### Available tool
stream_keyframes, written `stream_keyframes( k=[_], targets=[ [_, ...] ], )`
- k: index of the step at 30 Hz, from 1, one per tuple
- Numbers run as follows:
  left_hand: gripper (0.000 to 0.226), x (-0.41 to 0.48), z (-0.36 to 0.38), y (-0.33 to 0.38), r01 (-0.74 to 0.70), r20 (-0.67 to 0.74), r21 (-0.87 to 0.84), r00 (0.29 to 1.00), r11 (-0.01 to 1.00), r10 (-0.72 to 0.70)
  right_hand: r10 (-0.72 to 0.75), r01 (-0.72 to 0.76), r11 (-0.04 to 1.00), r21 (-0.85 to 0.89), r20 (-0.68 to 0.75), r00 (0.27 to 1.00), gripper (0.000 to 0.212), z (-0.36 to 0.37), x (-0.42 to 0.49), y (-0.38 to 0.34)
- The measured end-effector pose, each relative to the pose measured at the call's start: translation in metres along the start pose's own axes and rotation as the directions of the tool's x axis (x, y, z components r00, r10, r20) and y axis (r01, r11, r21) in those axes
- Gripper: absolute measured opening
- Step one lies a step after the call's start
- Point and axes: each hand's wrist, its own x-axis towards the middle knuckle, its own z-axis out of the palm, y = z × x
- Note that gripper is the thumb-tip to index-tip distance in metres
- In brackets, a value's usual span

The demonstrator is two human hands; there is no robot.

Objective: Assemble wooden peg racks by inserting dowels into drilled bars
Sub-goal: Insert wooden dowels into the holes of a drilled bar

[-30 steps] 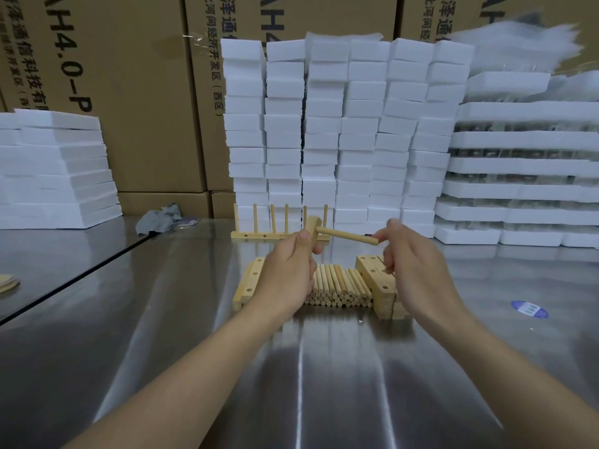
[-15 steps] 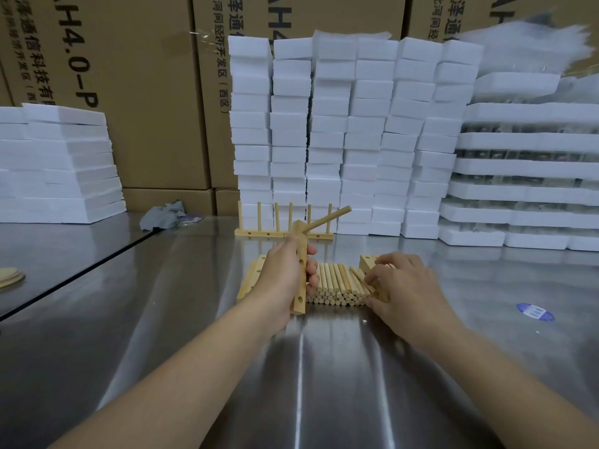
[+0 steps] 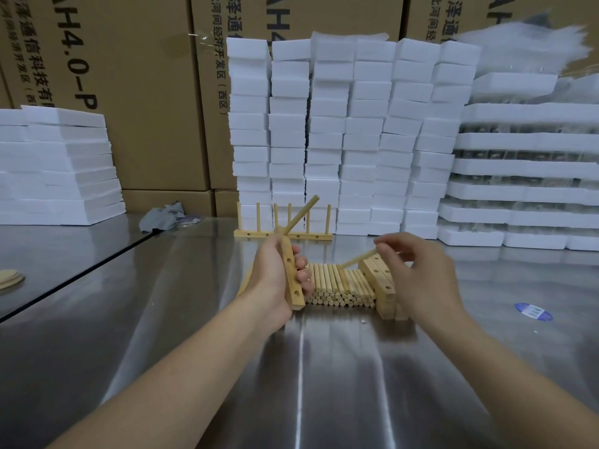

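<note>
My left hand grips a drilled wooden bar held nearly upright, its lower end close to the table. One dowel sticks out of the bar's top hole, slanting up and right. My right hand pinches a loose dowel by its upper end, lifted above the pile of dowels. A stack of drilled bars stands just right of the pile, partly hidden by my right hand. A finished peg rack with several upright pegs stands behind.
Stacks of white foam blocks rise behind the rack, with more at the left and right. Cardboard boxes line the back. A grey rag lies far left. A blue sticker is on the steel table.
My right hand let go of the first dowel seated in the bar, reached down to the pile and has lifted a second dowel. My left hand turned the bar upright.
</note>
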Motion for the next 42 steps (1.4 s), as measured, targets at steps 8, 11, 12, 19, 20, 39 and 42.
stream_keyframes(
  k=[8,11,12,19,20,39,42],
  targets=[
    [0.038,-0.001,0.002,0.001,-0.044,0.17,0.029,0.985,0.999,0.039,0.213,-0.238,0.783,0.574,0.112,0.971,0.016,-0.002,0.001,-0.013],
    [0.039,0.001,0.002,-0.002,-0.124,0.191,0.09,0.976,0.988,0.105,0.204,-0.226,0.784,0.578,0.104,0.973,0.017,0.0,0.0,-0.014],
    [0.037,0.002,0.002,-0.003,-0.15,0.188,0.103,0.974,0.983,0.129,0.197,-0.22,0.785,0.579,0.102,0.975,0.017,0.0,0.0,-0.014],
    [0.041,0.005,-0.007,0.002,-0.234,0.173,0.145,0.963,0.961,0.209,0.16,-0.212,0.787,0.579,0.14,0.977,0.018,0.0,-0.001,-0.012],
    [0.041,0.005,-0.008,0.002,-0.238,0.17,0.149,0.962,0.96,0.212,0.155,-0.208,0.799,0.564,0.141,0.978,0.017,0.001,-0.002,-0.012],
    [0.041,0.004,-0.003,-0.003,-0.194,0.242,0.239,0.961,0.951,0.135,0.224,-0.33,0.707,0.625,0.245,0.943,0.014,0.005,-0.007,-0.025],
    [0.042,0.003,-0.002,-0.004,-0.164,0.227,0.246,0.968,0.955,0.107,0.267,-0.336,0.67,0.662,0.207,0.941,0.016,0.002,-0.003,-0.027]
  ],
)
